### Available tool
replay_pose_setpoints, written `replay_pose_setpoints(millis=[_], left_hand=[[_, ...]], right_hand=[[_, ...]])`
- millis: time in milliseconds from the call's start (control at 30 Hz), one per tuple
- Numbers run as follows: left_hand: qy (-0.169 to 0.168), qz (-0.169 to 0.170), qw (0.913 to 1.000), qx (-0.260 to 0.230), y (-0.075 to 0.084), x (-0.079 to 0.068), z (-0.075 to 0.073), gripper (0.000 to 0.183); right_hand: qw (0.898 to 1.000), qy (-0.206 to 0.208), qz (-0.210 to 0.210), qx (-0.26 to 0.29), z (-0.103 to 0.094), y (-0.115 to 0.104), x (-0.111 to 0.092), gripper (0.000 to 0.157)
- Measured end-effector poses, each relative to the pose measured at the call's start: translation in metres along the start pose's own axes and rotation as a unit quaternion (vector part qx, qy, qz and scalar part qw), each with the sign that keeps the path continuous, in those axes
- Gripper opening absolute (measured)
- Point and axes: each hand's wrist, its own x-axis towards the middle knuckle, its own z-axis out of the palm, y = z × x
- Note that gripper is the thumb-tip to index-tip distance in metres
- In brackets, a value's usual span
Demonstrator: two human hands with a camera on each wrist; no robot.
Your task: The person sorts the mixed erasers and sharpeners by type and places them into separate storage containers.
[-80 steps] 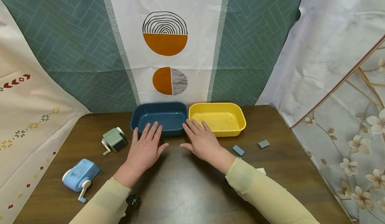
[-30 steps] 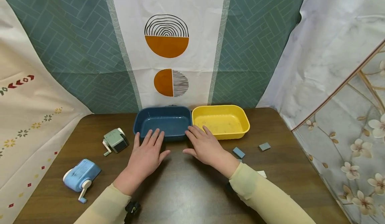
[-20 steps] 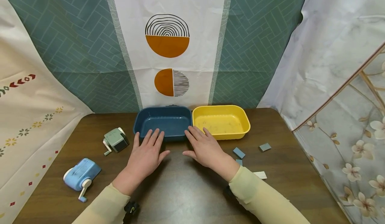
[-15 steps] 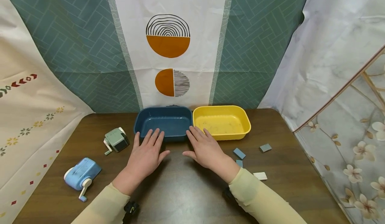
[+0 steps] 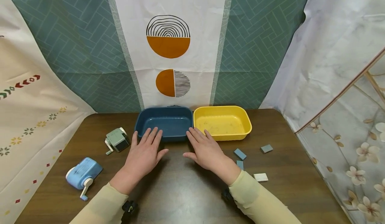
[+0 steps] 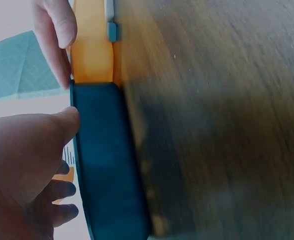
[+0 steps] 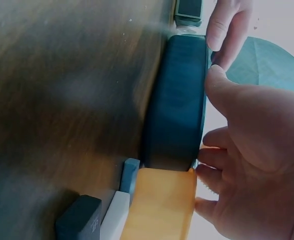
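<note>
My left hand (image 5: pixel 142 157) is held palm down over the table, fingers straight, at the front rim of the dark blue bin (image 5: pixel 168 122). The right hand (image 5: pixel 207 152) is also flat, its fingertips near where that bin meets the yellow bin (image 5: pixel 222 122). Neither hand holds anything; whether the fingers touch the rims I cannot tell. Left of the left hand stand a green crank device (image 5: pixel 116 139), like a hand-crank pencil sharpener, and a similar blue one (image 5: pixel 84 173). Beyond the right hand lie small grey-blue blocks (image 5: pixel 240 154) and a white block (image 5: pixel 260 177).
Another grey block (image 5: pixel 266 148) lies further right on the brown table (image 5: pixel 180 197). In the right wrist view a black block (image 7: pixel 79 220) with pale lettering sits beside the white one. Patterned cloth (image 5: pixel 168 50) hangs behind the bins and at both sides.
Both hands stay almost in place; the left one has shifted very slightly left. The head view has tilted a little, and more of the white block shows past the right sleeve.
</note>
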Motion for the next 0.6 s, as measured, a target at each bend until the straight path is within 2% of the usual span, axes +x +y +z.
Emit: replay_pose_setpoints(millis=[400,600], left_hand=[[0.002,-0.016,0.9999,-0.003,-0.013,-0.005,-0.004,0.079],[0.023,-0.020,0.9995,-0.003,-0.024,-0.009,-0.008,0.078]], right_hand=[[1.000,-0.001,-0.001,0.005,-0.001,0.001,0.000,0.087],[1.000,0.004,-0.004,0.013,0.001,0.003,-0.001,0.087]])
